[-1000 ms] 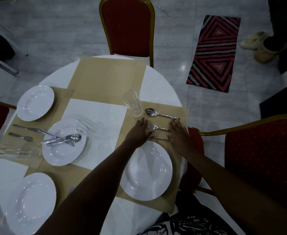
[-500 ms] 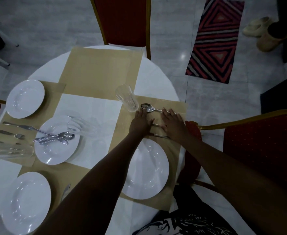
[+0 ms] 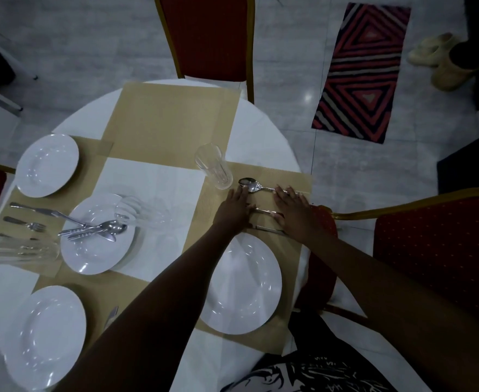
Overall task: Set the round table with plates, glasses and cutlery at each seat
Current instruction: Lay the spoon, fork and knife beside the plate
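On the round white table point(image 3: 263, 142) lies a tan placemat point(image 3: 292, 176) with a white plate point(image 3: 244, 287). Beyond the plate lie a spoon point(image 3: 251, 184), a fork point(image 3: 262, 210) and a knife point(image 3: 269, 229), with a clear glass point(image 3: 214, 166) at the mat's far left corner. My left hand point(image 3: 232, 209) lies flat with straight fingers touching the spoon's bowl end. My right hand point(image 3: 294, 212) lies flat over the cutlery handles, fingertips on the spoon's handle. Neither hand grips anything.
At the left stand three more white plates point(image 3: 47, 165) point(image 3: 97, 236) point(image 3: 51, 335). The middle one carries loose cutlery point(image 3: 94, 229), with two glasses point(image 3: 139, 212) point(image 3: 17, 248) lying nearby. Red chairs point(image 3: 210, 38) point(image 3: 441, 239) surround the table. A striped rug point(image 3: 362, 72) and shoes point(image 3: 444, 60) lie on the floor.
Both hands slid forward across the placemat from the fork to the spoon at its far edge. The camera shifted slightly.
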`<state>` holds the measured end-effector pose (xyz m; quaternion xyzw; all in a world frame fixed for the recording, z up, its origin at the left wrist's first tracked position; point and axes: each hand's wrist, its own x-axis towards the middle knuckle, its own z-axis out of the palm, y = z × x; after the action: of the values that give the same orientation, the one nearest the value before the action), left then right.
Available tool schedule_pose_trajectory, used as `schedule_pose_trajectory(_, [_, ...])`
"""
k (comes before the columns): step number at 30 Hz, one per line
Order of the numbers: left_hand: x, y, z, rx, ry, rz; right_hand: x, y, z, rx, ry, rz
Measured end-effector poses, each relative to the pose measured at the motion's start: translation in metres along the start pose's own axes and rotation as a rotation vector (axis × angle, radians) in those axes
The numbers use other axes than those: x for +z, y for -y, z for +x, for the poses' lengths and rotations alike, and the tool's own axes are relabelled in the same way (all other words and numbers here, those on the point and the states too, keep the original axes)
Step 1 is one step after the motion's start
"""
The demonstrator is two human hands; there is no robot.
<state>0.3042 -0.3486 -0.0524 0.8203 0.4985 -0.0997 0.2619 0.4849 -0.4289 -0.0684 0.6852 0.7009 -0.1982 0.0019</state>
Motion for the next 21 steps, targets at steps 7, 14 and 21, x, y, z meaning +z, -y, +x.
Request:
schedule_pose_trajectory(7, [-0.001, 0.007, -0.002, 0.005, 0.026, 0.054, 0.003, 0.002, -0.004, -0.001, -0.012, 0.007])
schedule_pose_trajectory(14, [-0.002, 0.008, -0.002, 0.008, 0.032, 0.068, 0.004, 0.000, -0.003, -0.009, 0.009, 0.015])
schedule_pose_trajectory(21, [-0.004, 0.019, -0.015, 0.002, 0.021, -0.002, 0.001, -0.001, -0.004, -0.023, -0.017, 0.022])
